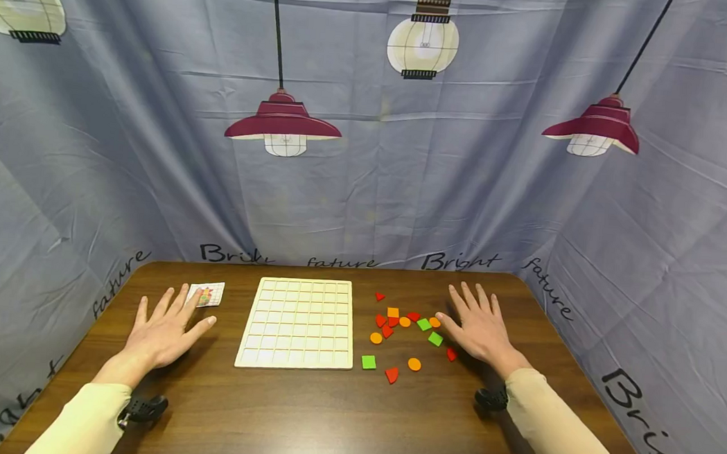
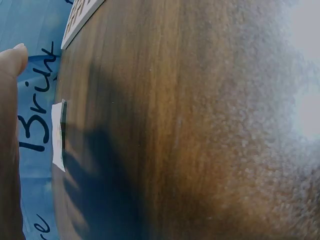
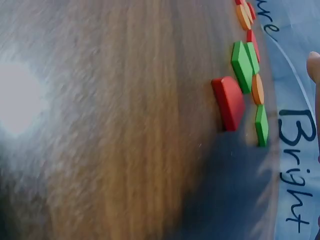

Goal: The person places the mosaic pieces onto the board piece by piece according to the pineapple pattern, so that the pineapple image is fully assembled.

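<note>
With fingers spread and holding nothing, my left hand (image 1: pixel 160 332) is over the left of the table, its shadow falling on the wood. A small printed card (image 1: pixel 212 295) lies just beyond its fingertips, partly covered by them in the head view. The pale gridded board (image 1: pixel 298 325) lies flat between my hands. My right hand (image 1: pixel 481 331), also spread with nothing held, is nearest the scattered pieces at the right: red heart-like pieces (image 1: pixel 391 374), orange discs (image 1: pixel 414 364) and green squares (image 1: pixel 368 362). In the right wrist view, a red piece (image 3: pixel 229 102) lies close by.
The brown wooden table (image 1: pixel 302 418) ends at a blue-grey curtain (image 1: pixel 365 199) printed with lamps and lettering, which also hangs along both sides. A dark band (image 1: pixel 142 409) sits on the left wrist and another dark band (image 1: pixel 491 400) on the right.
</note>
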Tool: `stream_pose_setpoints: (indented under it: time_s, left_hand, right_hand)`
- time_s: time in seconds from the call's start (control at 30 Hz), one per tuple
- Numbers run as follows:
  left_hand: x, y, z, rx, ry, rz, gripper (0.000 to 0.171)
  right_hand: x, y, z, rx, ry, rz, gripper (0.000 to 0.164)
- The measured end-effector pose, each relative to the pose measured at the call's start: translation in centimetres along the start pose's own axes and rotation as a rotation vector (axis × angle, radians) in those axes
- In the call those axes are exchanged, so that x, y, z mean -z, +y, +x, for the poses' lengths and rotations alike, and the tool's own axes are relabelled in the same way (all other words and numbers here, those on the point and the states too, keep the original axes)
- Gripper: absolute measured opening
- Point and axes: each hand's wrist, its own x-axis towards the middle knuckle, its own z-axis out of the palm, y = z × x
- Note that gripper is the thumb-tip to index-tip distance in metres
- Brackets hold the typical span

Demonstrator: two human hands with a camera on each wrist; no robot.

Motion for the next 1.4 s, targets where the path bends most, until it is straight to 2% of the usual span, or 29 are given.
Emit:
stream_pose_setpoints:
  time_s: [0.13, 0.4, 0.7, 0.93, 1.17, 1.4]
  left_hand:
    - [0.2, 0.5, -0.1, -0.024, 0.003, -0.018, 0.090]
    - [0.4, 2.0, 0.0, -0.138, 0.008, -0.067, 0.088]
    - [-0.6, 3.2, -0.2, -0.246, -0.022, -0.134, 0.092]
    - [-1.9, 3.4, -0.4, -0.322, -0.024, -0.191, 0.095]
    - [-2.7, 3.3, 0.0, -0.366, -0.023, -0.228, 0.089]
    - [-3.0, 3.1, 0.4, -0.378, -0.026, -0.238, 0.088]
  right_hand:
    - [0.2, -0.8, 0.6, 0.012, 0.012, 0.019, 0.087]
    - [0.1, -3.3, 2.2, 0.049, 0.015, 0.060, 0.087]
    - [-0.6, -6.2, 4.3, 0.083, -0.029, 0.080, 0.085]
    - [-1.5, -7.7, 5.3, 0.107, -0.047, 0.082, 0.085]
    - [-2.1, -8.9, 6.2, 0.100, -0.068, 0.127, 0.080]
    - [-2.8, -9.8, 7.2, 0.063, -0.078, 0.177, 0.072]
